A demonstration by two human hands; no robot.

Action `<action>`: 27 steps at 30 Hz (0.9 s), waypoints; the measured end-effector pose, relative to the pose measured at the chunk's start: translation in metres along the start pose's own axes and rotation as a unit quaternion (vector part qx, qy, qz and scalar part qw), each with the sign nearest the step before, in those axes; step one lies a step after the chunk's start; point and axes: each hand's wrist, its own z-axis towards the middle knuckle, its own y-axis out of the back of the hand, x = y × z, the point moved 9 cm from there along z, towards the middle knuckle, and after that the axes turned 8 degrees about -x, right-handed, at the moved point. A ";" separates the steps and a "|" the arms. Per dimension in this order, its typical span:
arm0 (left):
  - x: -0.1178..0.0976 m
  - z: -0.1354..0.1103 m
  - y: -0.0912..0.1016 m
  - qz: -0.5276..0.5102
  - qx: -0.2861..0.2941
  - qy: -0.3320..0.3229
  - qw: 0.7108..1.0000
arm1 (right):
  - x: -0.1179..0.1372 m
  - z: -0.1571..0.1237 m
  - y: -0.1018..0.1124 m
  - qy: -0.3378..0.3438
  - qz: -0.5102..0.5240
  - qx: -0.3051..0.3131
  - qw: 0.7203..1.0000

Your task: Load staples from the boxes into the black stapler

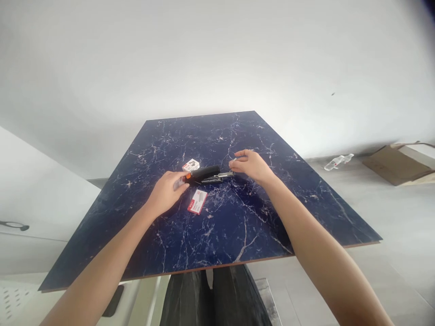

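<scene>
A black stapler with an orange detail lies on the dark blue marbled table, its metal staple tray sticking out to the right. My left hand grips the stapler's rear end between thumb and fingers. Just above the end of the tray, my right hand pinches a small pale piece that looks like a staple strip; the fingertips hide most of it. Behind the stapler stands a small white box. A red and white staple box lies flat in front of it.
The marbled table has its far edge near a white wall. To the right on the floor are a clear plastic bottle and a brown cardboard box. A dark flat object shows below the table's front left.
</scene>
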 end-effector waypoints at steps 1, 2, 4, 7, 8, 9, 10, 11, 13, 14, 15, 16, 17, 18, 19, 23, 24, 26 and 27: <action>0.000 0.000 0.000 0.001 0.001 0.001 1.000 | -0.002 0.000 0.000 -0.016 0.033 0.001 0.999; 0.001 0.000 -0.001 0.002 0.002 0.003 1.000 | -0.002 0.000 0.002 -0.023 0.049 -0.005 0.999; 0.002 -0.001 -0.002 0.004 0.007 0.008 1.000 | 0.001 0.001 0.005 -0.013 0.045 -0.022 0.999; 0.002 -0.001 -0.003 0.004 0.012 0.008 1.000 | 0.009 0.000 0.004 0.029 0.059 -0.018 0.998; 0.001 -0.001 -0.003 0.003 0.010 0.005 1.000 | 0.012 -0.001 0.002 0.041 0.068 -0.013 0.997; 0.000 -0.001 -0.002 0.001 0.007 0.002 1.000 | 0.015 -0.001 0.001 0.053 0.065 -0.008 0.996; 0.000 -0.001 -0.002 -0.001 0.005 0.001 1.000 | 0.017 -0.002 -0.001 0.064 0.046 -0.003 0.997; 0.000 -0.001 -0.002 -0.002 0.006 0.001 1.000 | 0.019 -0.003 -0.001 0.076 0.010 -0.001 0.997; 0.000 -0.001 -0.002 -0.002 0.011 0.007 1.000 | 0.022 -0.005 -0.001 0.107 -0.086 -0.004 0.991; 0.000 -0.002 -0.002 -0.001 0.015 0.009 1.000 | 0.025 -0.006 -0.001 0.126 -0.130 -0.004 0.983; 0.000 -0.002 -0.003 0.000 0.017 0.009 1.000 | 0.028 -0.008 -0.003 0.149 -0.164 0.002 0.975; -0.001 -0.002 -0.002 0.001 0.017 0.007 1.000 | 0.031 -0.011 -0.005 0.172 -0.189 0.011 0.967; -0.002 -0.002 -0.002 0.001 0.017 0.003 1.000 | 0.034 -0.013 -0.008 0.197 -0.206 0.024 0.958; -0.003 -0.002 -0.001 0.002 0.015 0.000 1.000 | 0.037 -0.016 -0.012 0.221 -0.219 0.040 0.950; -0.004 -0.002 0.000 0.003 0.014 -0.003 1.000 | 0.040 -0.019 -0.016 0.241 -0.229 0.055 0.942; -0.003 -0.002 -0.002 0.001 0.030 0.006 1.000 | 0.040 -0.025 -0.029 0.273 -0.263 0.100 0.920; -0.002 -0.002 -0.002 0.000 0.033 0.008 0.999 | 0.039 -0.025 -0.031 0.273 -0.268 0.109 0.917; -0.003 -0.003 -0.002 -0.001 0.034 0.005 0.999 | 0.038 -0.026 -0.032 0.273 -0.277 0.116 0.914; -0.004 -0.002 -0.001 -0.001 0.033 0.002 0.999 | 0.039 -0.027 -0.033 0.275 -0.281 0.115 0.912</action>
